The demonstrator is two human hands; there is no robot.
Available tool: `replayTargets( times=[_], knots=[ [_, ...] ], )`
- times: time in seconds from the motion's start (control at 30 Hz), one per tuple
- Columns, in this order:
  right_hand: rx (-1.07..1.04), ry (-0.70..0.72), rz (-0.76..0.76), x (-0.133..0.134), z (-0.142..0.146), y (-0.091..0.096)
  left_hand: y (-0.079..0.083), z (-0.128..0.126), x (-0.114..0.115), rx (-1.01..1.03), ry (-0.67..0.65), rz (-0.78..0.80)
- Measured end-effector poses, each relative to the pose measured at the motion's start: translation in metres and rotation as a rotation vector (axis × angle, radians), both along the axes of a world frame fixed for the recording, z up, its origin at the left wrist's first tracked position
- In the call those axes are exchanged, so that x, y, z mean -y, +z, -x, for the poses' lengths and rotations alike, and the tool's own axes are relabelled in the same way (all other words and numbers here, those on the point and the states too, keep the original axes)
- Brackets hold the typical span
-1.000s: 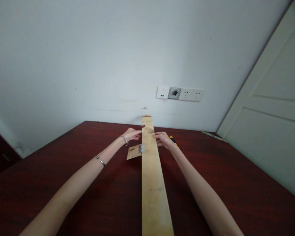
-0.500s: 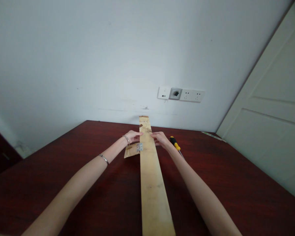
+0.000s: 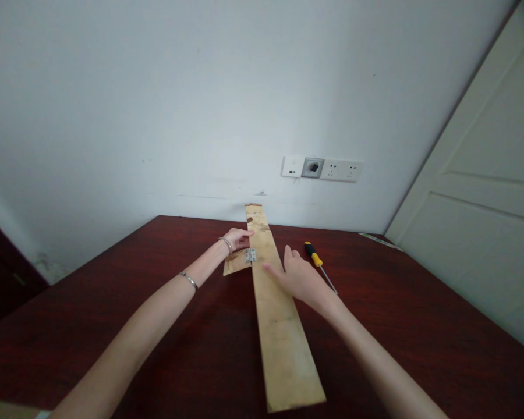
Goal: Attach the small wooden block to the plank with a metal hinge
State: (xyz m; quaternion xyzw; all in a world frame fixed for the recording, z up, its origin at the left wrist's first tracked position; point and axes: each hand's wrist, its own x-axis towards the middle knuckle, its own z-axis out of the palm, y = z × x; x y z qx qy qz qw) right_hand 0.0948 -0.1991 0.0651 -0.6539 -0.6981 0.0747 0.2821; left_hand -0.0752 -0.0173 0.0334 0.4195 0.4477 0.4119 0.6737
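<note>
A long wooden board (image 3: 283, 326) runs from near the wall toward me over the dark red table. My left hand (image 3: 239, 237) grips its left edge near the far end, thumb on top and the other fingers partly hidden. A metal hinge (image 3: 250, 255) joins the board to a short wooden piece (image 3: 236, 264) sticking out on the left. My right hand (image 3: 299, 276) is at the board's right edge, thumb over the top face and fingers spread. Whether that thumb touches the wood I cannot tell. Right of this hand lies a screwdriver (image 3: 314, 256) with a yellow and black handle.
The table (image 3: 179, 349) meets a white wall carrying a row of sockets (image 3: 332, 170). A thin flat strip (image 3: 381, 241) lies at the far right edge, by a white panelled door (image 3: 484, 221). Part of a pale object (image 3: 9, 410) shows at the lower left.
My right hand has let go of the board's far right edge and come back toward me, fingers opening. The board's near end has come into view, and more of the screwdriver shows.
</note>
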Motion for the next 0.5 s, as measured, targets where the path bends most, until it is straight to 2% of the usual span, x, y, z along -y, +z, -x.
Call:
replayTargets(
  times=[0.1, 0.2, 0.5],
  knots=[
    [0.162, -0.007, 0.006, 0.043, 0.020, 0.003, 0.003, -0.006, -0.002, 0.008, 0.001, -0.003],
    [0.209, -0.107, 0.063, 0.065, 0.033, 0.001, 0.008, -0.013, 0.000, 0.010, -0.003, -0.006],
    [0.180, -0.298, -0.107, 0.076, 0.024, -0.023, 0.014, -0.048, 0.012, 0.004, -0.076, -0.006]
  ],
)
